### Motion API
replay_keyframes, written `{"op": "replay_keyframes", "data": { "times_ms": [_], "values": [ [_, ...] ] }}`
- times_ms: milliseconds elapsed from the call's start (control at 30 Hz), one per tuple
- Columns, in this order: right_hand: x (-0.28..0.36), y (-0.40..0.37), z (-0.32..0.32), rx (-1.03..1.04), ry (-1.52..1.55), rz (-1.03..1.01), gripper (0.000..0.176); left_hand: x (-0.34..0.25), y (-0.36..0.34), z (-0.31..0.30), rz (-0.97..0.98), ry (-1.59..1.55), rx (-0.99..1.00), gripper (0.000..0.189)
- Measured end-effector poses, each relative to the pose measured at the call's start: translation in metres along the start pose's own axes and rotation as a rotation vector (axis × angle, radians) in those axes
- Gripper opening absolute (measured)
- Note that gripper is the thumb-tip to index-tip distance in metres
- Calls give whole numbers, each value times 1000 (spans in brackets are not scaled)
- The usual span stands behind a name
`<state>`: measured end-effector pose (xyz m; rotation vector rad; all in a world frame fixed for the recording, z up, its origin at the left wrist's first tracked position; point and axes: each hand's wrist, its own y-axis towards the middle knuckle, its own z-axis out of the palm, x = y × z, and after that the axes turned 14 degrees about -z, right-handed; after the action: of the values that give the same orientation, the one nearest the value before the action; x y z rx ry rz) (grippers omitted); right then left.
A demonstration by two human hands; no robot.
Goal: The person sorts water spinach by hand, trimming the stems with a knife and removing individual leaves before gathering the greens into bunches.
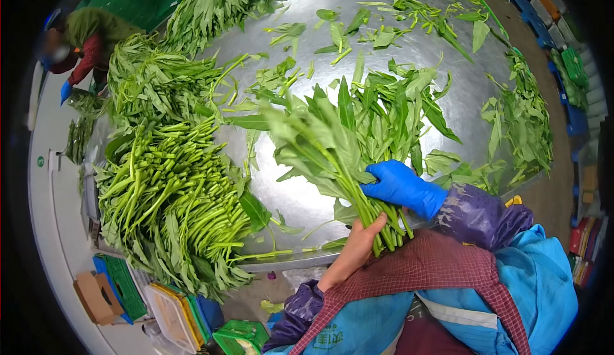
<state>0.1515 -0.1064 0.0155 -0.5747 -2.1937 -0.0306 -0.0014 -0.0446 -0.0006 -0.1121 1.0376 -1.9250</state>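
A leafy bunch of water spinach [316,147] is held over the near edge of the metal table [291,205], leaves pointing away and cut stems toward my body. My bare left hand [358,247] is closed around the lower stems, with the thumb on top. Higher up, my right hand [404,187] in a blue glove is closed on the same bunch from the right side. The leaves are blurred on the left. Just behind the bunch, more loose water spinach [393,109] lies on the metal.
A big stack of water spinach [173,189] fills the table's left side, stem ends facing me. Scattered leaves [384,35] lie at the back. At the far left stands another person [89,42]. Crates [240,337] and a cardboard box [97,297] sit on the floor.
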Motion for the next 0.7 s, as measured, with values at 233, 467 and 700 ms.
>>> {"op": "replay_keyframes", "data": {
  "times_ms": [233, 467, 700],
  "values": [
    [-4, -2, -13, 193, 108, 99, 32, 1, 3, -1, 64, 171, -80, 22],
    [-19, -33, 1, -163, 1109, 175, 13, 1, 9, -13, -122, -371, 84, 37],
    [3, -45, 1, -260, 1457, 205, 14, 3, 16, -20, -178, -352, 65, 35]
  ]
}}
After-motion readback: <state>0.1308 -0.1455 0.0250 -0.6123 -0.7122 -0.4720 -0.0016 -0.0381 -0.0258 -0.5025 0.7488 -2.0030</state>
